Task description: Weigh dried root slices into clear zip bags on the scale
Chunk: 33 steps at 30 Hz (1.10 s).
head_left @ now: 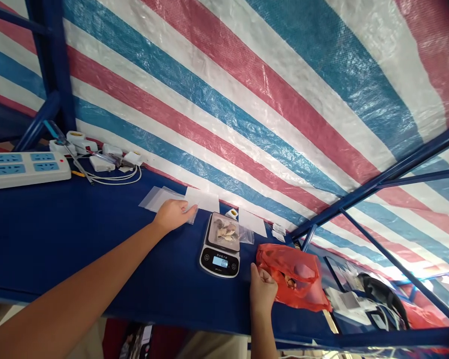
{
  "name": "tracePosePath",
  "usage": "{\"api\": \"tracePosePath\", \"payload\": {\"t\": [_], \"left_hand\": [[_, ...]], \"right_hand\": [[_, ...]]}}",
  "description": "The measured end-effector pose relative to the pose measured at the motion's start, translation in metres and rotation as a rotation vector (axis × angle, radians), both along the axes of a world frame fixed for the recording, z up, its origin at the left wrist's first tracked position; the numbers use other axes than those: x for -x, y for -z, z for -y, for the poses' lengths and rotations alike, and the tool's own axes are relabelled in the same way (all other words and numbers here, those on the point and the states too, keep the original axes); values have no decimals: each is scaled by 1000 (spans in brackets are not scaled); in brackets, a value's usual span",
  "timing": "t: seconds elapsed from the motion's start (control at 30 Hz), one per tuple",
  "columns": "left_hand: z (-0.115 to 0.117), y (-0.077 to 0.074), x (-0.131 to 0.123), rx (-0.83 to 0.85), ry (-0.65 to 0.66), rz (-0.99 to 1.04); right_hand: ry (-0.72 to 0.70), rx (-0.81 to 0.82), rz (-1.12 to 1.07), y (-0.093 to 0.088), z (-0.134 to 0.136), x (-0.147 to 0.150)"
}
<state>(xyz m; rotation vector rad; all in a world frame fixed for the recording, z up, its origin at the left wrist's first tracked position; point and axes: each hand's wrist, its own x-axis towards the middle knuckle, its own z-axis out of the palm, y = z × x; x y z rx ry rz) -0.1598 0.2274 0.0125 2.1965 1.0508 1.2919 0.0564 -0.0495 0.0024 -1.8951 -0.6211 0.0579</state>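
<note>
My left hand [172, 215] is over a few flat clear plastic bags [151, 199] near the back edge, its fingers closed on the edge of one. A digital kitchen scale [220, 262] stands between my hands, its lit display partly readable. On its pan lies a clear bag holding dried brownish-white pieces [226, 231]. To the right of the scale, my right hand [263, 285] is curled closed at the left rim of a red plastic bag [307, 294]. Through that bag's opening a few brown pieces show. The fingertips of my right hand are partly hidden.
White paper sheets [202, 199] and another sheet [252, 222] lie along the striped tarp [194, 119]. At the left are a power strip [26, 168], a screwdriver [56, 132] and white chargers with cables [102, 162]. Blue metal bars [381, 174] frame the right side.
</note>
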Motion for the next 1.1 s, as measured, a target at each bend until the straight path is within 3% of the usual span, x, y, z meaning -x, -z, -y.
{"api": "tracePosePath", "payload": {"t": [0.33,0.5,0.67,0.77,0.87,1.0,1.1], "left_hand": [[0,1,-3,-56,42,-72],[2,-2,-1,-67,58,-85],[3,-6,1,-110,50,-82],[2,-6,0,-110,48,-99],[0,-1,-2,-80,43,-136],[-2,8,-9,-24,59,-201],[1,12,-14,0,84,-236]], "right_hand": [[-58,-26,47,-1,-1,6],[-9,-43,171,-20,-10,6],[-90,194,190,-54,-62,-23],[-172,234,208,-78,-92,-27],[-313,169,349,-112,-107,-4],[-595,138,622,-173,-124,50],[-753,108,713,-207,-158,87]]}}
